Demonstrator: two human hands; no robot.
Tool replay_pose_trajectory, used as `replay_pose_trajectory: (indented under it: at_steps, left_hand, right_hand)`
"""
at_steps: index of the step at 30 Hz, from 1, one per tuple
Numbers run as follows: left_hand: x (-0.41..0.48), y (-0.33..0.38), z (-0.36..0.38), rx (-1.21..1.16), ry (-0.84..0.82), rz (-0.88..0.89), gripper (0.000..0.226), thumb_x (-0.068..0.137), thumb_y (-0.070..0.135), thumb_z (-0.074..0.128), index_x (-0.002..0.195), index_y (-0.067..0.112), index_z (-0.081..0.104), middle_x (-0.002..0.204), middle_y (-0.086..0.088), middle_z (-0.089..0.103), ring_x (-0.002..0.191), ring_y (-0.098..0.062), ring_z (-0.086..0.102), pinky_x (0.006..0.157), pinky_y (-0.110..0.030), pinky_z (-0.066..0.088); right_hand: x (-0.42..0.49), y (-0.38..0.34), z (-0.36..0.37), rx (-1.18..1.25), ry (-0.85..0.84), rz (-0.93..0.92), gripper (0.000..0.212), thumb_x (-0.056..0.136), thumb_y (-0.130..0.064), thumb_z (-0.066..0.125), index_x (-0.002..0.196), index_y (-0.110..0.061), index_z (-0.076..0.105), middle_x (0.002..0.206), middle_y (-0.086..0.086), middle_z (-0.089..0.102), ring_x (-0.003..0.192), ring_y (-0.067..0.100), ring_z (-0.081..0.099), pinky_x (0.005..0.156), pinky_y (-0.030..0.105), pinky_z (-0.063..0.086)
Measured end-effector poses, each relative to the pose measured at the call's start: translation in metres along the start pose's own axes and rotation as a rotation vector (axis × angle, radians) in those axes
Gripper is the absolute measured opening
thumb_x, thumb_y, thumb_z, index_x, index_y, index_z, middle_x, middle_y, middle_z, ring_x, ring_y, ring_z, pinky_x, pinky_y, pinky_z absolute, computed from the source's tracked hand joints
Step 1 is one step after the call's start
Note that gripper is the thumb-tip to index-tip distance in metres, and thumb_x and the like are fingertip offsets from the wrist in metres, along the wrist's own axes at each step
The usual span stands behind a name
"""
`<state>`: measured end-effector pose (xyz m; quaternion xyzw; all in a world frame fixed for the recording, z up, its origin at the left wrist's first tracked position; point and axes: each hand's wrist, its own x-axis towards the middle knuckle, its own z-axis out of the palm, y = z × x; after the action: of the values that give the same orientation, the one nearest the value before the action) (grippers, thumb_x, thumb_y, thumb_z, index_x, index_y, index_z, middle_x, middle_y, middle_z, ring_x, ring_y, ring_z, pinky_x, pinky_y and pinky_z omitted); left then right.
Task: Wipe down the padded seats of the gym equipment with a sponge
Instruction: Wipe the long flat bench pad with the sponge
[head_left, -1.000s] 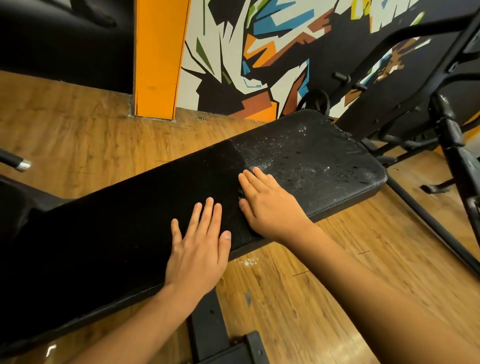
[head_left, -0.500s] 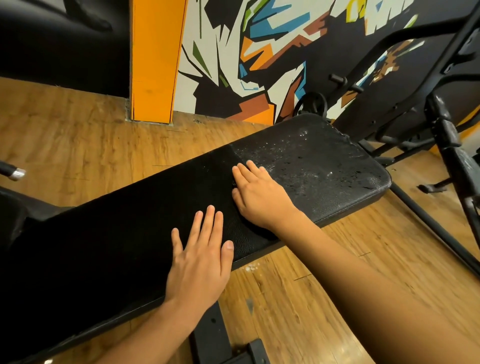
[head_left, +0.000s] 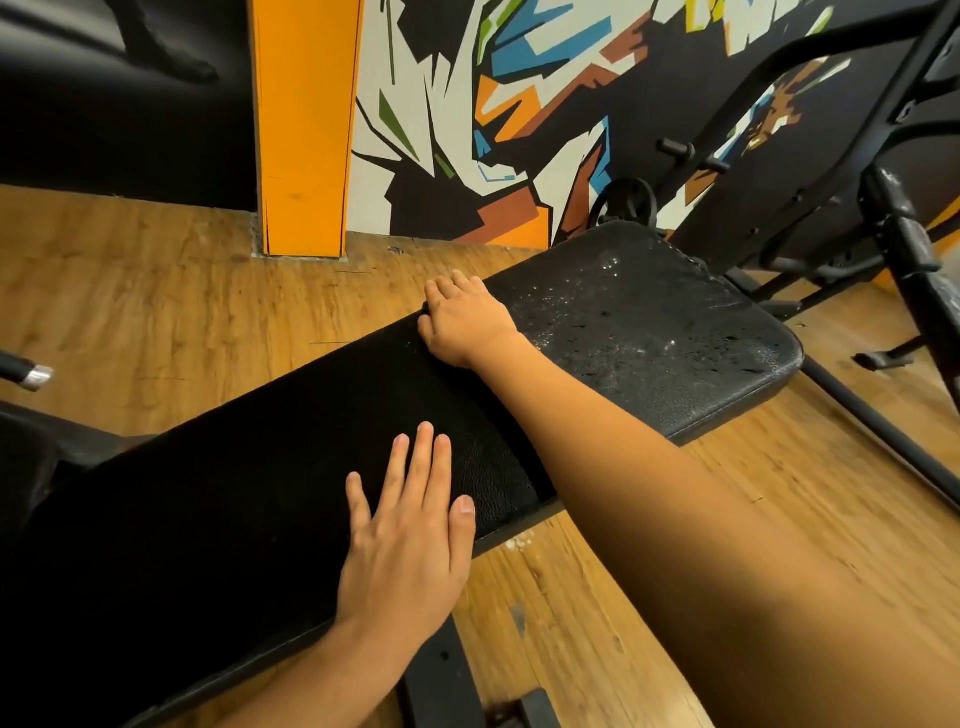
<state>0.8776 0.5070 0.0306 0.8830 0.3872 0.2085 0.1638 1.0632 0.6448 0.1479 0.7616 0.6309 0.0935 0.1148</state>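
A wooden floor (head_left: 156, 322) lies under the black padded surface (head_left: 260, 493), whose right end is speckled white. The left hand (head_left: 405, 545) rests flat on the surface, fingers straight. The right hand (head_left: 467, 322), at the surface's far edge, curls its fingers around a dark sponge (head_left: 424, 310) that is mostly hidden.

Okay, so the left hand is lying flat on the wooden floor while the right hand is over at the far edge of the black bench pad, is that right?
Not quite. In the head view the left hand lies flat on the black bench pad, near its front edge, not on the wooden floor. The right hand is at the pad's far edge, as you said.
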Motion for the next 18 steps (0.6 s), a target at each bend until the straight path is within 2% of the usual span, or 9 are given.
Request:
replay_pose_trajectory:
  at_steps: [2, 4, 9, 13, 18]
  left_hand:
    - [-0.001, 0.000, -0.001, -0.015, 0.002, 0.009, 0.071, 0.100, 0.055, -0.013, 0.160, 0.022, 0.007, 0.168, 0.004, 0.001, 0.155, -0.017, -0.001, 0.121, -0.055, 0.006]
    - [-0.001, 0.000, -0.002, -0.034, 0.006, 0.003, 0.075, 0.095, 0.057, -0.021, 0.159, 0.024, 0.000, 0.168, 0.006, -0.007, 0.154, -0.014, -0.009, 0.122, -0.054, 0.001]
    - [-0.003, 0.002, -0.007, -0.045, -0.012, -0.004, 0.072, 0.099, 0.055, -0.014, 0.160, 0.021, 0.007, 0.168, 0.002, 0.002, 0.155, -0.017, 0.001, 0.122, -0.059, 0.011]
    - [-0.004, 0.002, -0.007, -0.050, -0.007, 0.007, 0.076, 0.095, 0.056, -0.021, 0.159, 0.023, 0.000, 0.168, 0.004, -0.005, 0.155, -0.016, -0.007, 0.123, -0.057, 0.006]
    - [-0.004, 0.003, -0.008, -0.070, -0.015, -0.007, 0.069, 0.097, 0.055, -0.010, 0.159, 0.024, -0.005, 0.168, 0.005, -0.009, 0.154, -0.015, -0.010, 0.123, -0.057, 0.001]
  right_hand:
    - [-0.010, 0.000, 0.000, 0.017, 0.004, -0.010, 0.063, 0.109, -0.040, 0.030, 0.159, -0.003, 0.023, 0.166, 0.015, 0.025, 0.155, 0.032, 0.013, 0.125, 0.042, 0.010]
    - [-0.029, -0.001, -0.001, 0.033, 0.013, -0.018, 0.063, 0.108, -0.040, 0.030, 0.159, -0.003, 0.023, 0.166, 0.015, 0.024, 0.155, 0.032, 0.013, 0.125, 0.043, 0.010]
    - [-0.104, -0.007, -0.004, 0.083, 0.032, -0.051, 0.063, 0.108, -0.039, 0.036, 0.160, -0.005, 0.023, 0.167, 0.014, 0.023, 0.156, 0.030, 0.012, 0.125, 0.040, 0.007]
    - [-0.171, -0.004, -0.005, 0.107, 0.019, -0.078, 0.064, 0.108, -0.041, 0.036, 0.161, -0.008, 0.023, 0.168, 0.011, 0.022, 0.157, 0.027, 0.010, 0.125, 0.036, 0.001]
    - [-0.222, 0.004, 0.000, 0.074, 0.025, -0.089, 0.071, 0.101, -0.050, 0.018, 0.159, -0.010, 0.030, 0.166, 0.009, 0.028, 0.156, 0.026, 0.016, 0.123, 0.034, 0.002]
